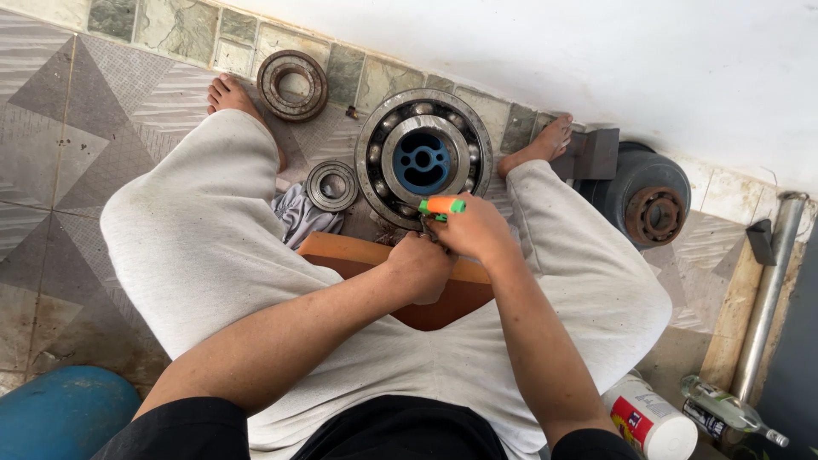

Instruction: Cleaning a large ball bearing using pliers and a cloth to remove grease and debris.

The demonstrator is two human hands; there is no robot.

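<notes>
Steel: a large ball bearing (423, 158) lies flat on the tiled floor (51, 153) between my bare feet, close to the wall; its balls show in the ring and a blue core fills its bore.
Right hand: my right hand (475, 232) is curled closed around a tool with an orange handle and green tip (442, 205), held just at the near rim of the large bearing.
Left hand: my left hand (419, 266) is closed into a loose fist, touching the right hand from the left; what it grips, if anything, I cannot tell — the fingers hide it.
Progress: I judge the work on the large bearing to be mid-way (the tool is at the rim, the bearing is whole, nothing looks taken apart).
Left to do: from this view I cannot say how much remains.
Other bearings: a medium rusty bearing (293, 84) lies by my left foot, a small one (331, 185) sits just beside the large bearing, next to a grey rag (296, 215).
Seat: a brown wooden block (443, 298) is under my hands, between my knees.
Containers: a white can with a red label (652, 417) stands by my right thigh, closed — contents unseen; a glass bottle (728, 407) lies beside it, seemingly empty; a blue drum (64, 413) shows at lower left, its inside out of view.
Right side: a dark pulley with a rusty hub (652, 200) rests near the wall, a metal pipe (767, 298) beyond it.
</notes>
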